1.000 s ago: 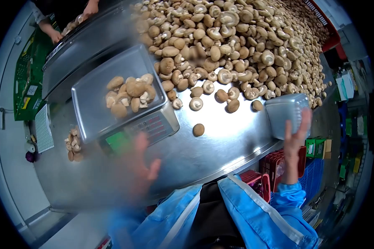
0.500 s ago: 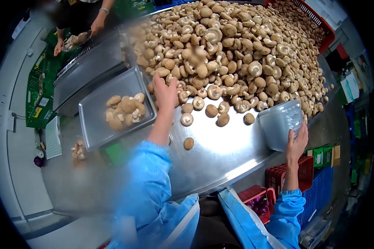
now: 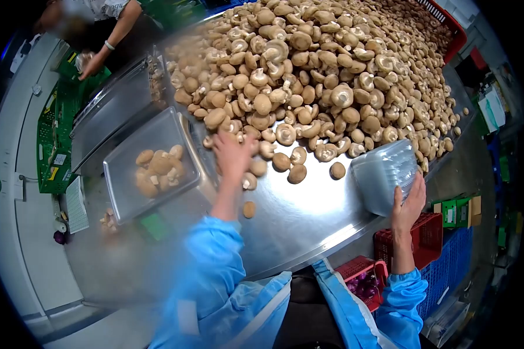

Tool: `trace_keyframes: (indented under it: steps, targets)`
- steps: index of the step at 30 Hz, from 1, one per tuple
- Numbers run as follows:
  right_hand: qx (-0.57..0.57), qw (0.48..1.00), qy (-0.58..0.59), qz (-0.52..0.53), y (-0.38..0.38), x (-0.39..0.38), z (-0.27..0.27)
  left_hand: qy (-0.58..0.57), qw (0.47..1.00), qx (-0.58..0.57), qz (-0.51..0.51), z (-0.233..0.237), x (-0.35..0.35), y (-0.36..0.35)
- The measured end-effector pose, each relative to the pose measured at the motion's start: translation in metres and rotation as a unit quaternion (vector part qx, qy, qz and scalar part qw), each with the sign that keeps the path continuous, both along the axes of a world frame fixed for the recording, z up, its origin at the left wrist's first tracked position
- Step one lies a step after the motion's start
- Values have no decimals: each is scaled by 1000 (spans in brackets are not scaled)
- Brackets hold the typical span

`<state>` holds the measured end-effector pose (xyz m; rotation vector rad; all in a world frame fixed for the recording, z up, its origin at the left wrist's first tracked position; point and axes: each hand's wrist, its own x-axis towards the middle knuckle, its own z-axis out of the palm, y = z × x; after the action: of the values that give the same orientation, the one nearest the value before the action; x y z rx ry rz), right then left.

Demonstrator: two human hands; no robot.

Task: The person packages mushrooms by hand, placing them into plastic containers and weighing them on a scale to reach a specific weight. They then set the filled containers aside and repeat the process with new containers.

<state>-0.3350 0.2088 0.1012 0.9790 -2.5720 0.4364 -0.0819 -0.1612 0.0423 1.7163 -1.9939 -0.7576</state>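
My left hand (image 3: 234, 156) rests at the near left edge of a large mushroom pile (image 3: 332, 70), its fingers over some mushrooms; whether it grips one is hidden. My right hand (image 3: 407, 203) is closed on the near right side of a stack of clear plastic trays (image 3: 384, 177), which leans at the pile's edge. A few loose mushrooms (image 3: 297, 174) lie on the steel table (image 3: 285, 232) between my hands. Left of my left hand, a metal tray (image 3: 122, 200) carries several mushrooms (image 3: 160, 168).
Another person's hand (image 3: 94, 65) is at the upper left, beside a green crate (image 3: 55, 145) and a second metal tray (image 3: 110, 99). Small mushroom pieces (image 3: 108, 221) lie near the left tray. Red crates (image 3: 428, 238) and a blue crate (image 3: 448, 270) stand below the table at the right.
My left hand has moved slightly down in the view, still at the pile's edge. My right hand still holds the plastic trays. The other person has shifted, with one hand reaching toward the green crate.
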Motion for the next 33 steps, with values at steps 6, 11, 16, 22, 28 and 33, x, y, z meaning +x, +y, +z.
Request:
trace_keyframes:
  steps: [6, 11, 16, 22, 28, 33]
  targets:
    - [14, 999, -29, -5, 4, 1, 4, 76, 962, -127, -231, -10, -9, 102]
    - [11, 999, -32, -1, 6, 2, 3, 247, 943, -182, -132, 3, 28, 50]
    - [3, 1000, -20, -2, 2, -2, 4, 123, 980, -153, 12, -43, 32, -16]
    - [-2, 1000, -7, -1, 3, -2, 1, 192, 977, -53, -72, -25, -4, 26]
    - [-15, 1000, -18, 15, 2, -2, 7, 130, 973, -96, -162, -3, 32, 60]
    - [-34, 989, -129, 65, 18, -1, 26, 121, 961, -105, -227, -12, 99, 124]
